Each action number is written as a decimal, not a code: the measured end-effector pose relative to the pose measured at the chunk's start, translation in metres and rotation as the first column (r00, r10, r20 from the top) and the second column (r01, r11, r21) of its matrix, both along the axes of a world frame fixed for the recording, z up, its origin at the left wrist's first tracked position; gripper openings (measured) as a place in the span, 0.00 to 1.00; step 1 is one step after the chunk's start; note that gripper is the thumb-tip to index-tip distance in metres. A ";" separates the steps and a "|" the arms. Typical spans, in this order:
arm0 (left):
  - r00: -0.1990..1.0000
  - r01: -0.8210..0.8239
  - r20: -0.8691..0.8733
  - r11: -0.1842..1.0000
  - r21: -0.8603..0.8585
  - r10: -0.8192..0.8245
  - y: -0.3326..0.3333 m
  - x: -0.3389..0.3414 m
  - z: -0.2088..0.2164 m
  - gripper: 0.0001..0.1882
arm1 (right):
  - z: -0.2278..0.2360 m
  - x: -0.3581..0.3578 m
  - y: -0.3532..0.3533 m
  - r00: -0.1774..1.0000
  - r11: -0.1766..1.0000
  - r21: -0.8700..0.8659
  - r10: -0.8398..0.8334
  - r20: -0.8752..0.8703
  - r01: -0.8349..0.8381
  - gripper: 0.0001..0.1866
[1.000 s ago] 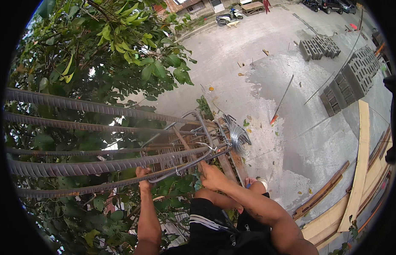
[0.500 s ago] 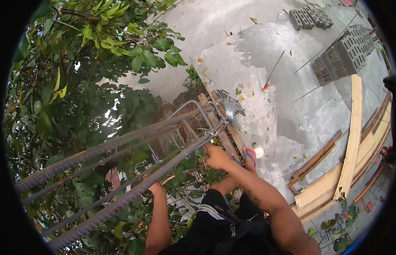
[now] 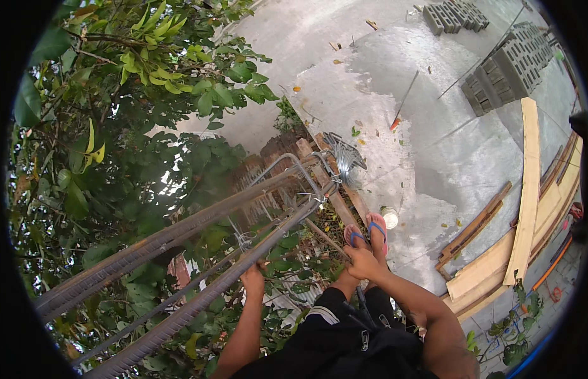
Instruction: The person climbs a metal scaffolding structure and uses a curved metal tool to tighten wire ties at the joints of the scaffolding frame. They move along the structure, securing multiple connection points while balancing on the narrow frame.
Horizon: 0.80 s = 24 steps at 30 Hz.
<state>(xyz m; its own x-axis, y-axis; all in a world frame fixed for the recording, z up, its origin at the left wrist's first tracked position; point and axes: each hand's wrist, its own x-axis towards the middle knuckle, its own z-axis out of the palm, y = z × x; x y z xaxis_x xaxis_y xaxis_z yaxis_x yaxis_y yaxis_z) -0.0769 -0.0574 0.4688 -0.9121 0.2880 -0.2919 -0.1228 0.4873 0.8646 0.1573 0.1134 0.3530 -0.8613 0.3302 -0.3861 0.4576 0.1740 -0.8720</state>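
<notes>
A cage of ribbed steel rebar (image 3: 199, 287) slants from the lower left toward the middle, with a bent stirrup (image 3: 305, 172) at its far end. My left hand (image 3: 252, 279) is closed at the near bar from below, its fingertips partly hidden behind the steel. A loop of tie wire (image 3: 245, 241) wraps the bar just above it. My right hand (image 3: 363, 263) is closed around the lower end of a thin brown rod (image 3: 327, 238), in front of my feet. Past the stirrup hangs a bundle of thin tie wire (image 3: 346, 159).
My feet in flip-flops (image 3: 377, 225) are by narrow wooden planks (image 3: 335, 201). A white round container (image 3: 389, 218) stands beside them. Leafy branches (image 3: 117, 158) crowd the left. Hollow blocks (image 3: 505, 69) and long boards (image 3: 526, 189) lie on the right over the concrete floor (image 3: 426, 170).
My right hand has drawn back from the rebar's end toward my body and now shows the brown rod. My left hand has shifted right along the near bar.
</notes>
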 end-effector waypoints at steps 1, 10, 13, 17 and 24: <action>0.999 -0.010 -0.030 1.000 0.027 0.011 0.010 -0.011 -0.001 0.13 | 0.001 0.012 0.002 1.000 1.000 0.013 -0.006 -0.008 0.006 0.15; 0.998 -0.062 0.022 0.995 0.075 0.061 0.057 -0.117 -0.050 0.10 | 0.017 0.071 -0.003 0.979 0.991 -0.031 0.126 -0.159 -0.132 0.19; 0.924 0.083 -0.354 0.980 -0.179 -0.143 0.068 -0.149 -0.072 0.10 | 0.035 0.080 0.008 0.976 0.985 -0.099 0.125 -0.180 -0.144 0.17; 0.732 0.121 -0.609 0.939 -0.322 -0.304 0.098 -0.166 -0.073 0.11 | 0.061 0.084 0.022 0.986 0.985 -0.110 0.122 -0.114 -0.134 0.20; 0.714 0.391 -0.316 0.730 -0.560 -0.624 0.157 -0.153 -0.036 0.16 | 0.089 0.055 0.015 0.978 0.995 0.004 0.097 -0.187 -0.098 0.21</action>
<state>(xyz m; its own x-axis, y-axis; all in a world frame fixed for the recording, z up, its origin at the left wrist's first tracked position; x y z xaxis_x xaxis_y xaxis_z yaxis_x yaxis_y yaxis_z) -0.2302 0.0999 0.4326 -0.7085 0.6991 -0.0968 0.6045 0.6719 0.4280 0.2120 0.1285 0.4419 -0.9461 0.2400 -0.2172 0.2682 0.2052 -0.9413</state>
